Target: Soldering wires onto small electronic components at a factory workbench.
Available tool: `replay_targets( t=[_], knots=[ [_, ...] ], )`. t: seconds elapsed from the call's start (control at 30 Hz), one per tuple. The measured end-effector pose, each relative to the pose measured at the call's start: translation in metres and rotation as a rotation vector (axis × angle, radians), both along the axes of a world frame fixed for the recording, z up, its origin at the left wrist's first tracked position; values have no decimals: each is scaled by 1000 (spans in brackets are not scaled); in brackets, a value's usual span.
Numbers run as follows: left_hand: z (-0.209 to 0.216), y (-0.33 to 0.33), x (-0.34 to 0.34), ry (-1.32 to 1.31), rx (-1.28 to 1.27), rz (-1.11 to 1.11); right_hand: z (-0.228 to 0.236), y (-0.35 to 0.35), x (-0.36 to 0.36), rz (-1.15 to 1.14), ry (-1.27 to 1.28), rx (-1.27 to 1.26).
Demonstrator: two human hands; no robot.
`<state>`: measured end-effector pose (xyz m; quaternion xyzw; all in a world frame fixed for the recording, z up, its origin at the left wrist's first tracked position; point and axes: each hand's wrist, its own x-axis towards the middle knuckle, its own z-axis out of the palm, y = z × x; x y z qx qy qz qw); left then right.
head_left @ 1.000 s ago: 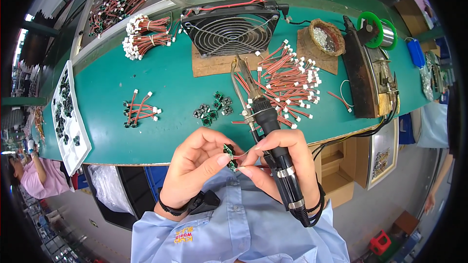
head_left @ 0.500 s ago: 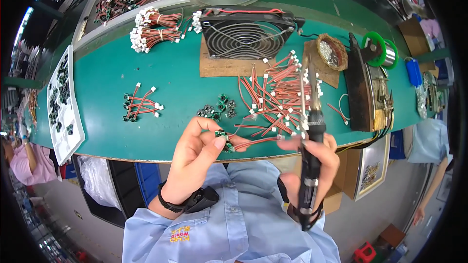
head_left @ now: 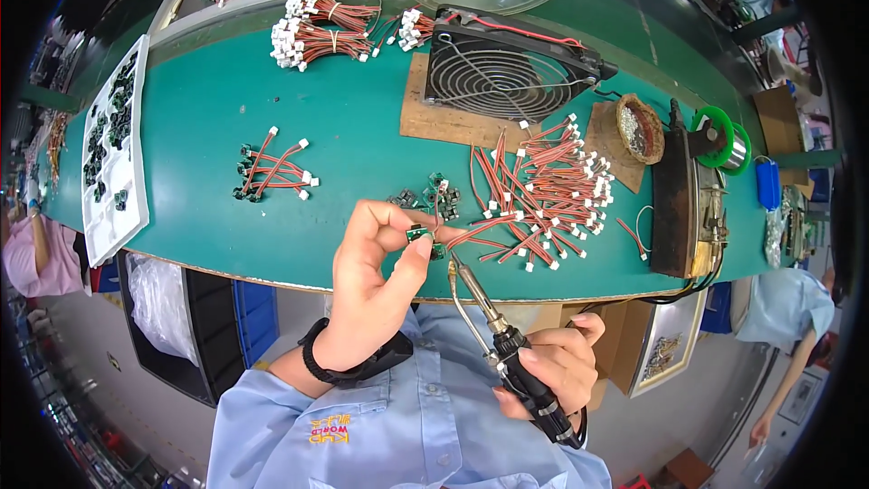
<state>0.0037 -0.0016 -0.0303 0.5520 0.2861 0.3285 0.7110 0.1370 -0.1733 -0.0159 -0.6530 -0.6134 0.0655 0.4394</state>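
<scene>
Between thumb and fingers, my left hand (head_left: 376, 263) pinches a small green circuit board (head_left: 418, 234), with a second board close against it. A red-and-black wire lead (head_left: 480, 228) with a white connector runs right from the boards. My right hand (head_left: 557, 367) grips a black soldering iron (head_left: 520, 367) with a thin feed tube along its shaft. Its tip is at the lower board's edge; whether it touches I cannot tell. Just beyond my left fingers lies a small pile of boards (head_left: 444, 192). To its right spreads a heap of wire leads (head_left: 552, 181).
A black fan (head_left: 507, 77) stands on cardboard behind the leads. At right are a round tin (head_left: 638, 127), a soldering unit (head_left: 679, 204) and a green solder spool (head_left: 720, 140). A white tray (head_left: 113, 208) of boards sits left, and wired boards (head_left: 272, 167) lie nearby.
My right hand has swung the soldering iron from upright to slanting, bringing its tip down to the boards. The left hand still holds the boards. The whole view has shifted slightly.
</scene>
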Motion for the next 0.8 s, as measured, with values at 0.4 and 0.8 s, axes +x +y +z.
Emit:
replay_targets(
  t=[0.4, 0.8],
  knots=[
    [-1, -4, 3, 13, 42, 102, 1, 1, 0, 4, -12, -19],
    [0, -5, 1, 100, 83, 138, 3, 2, 1, 13, 9, -16]
  ],
)
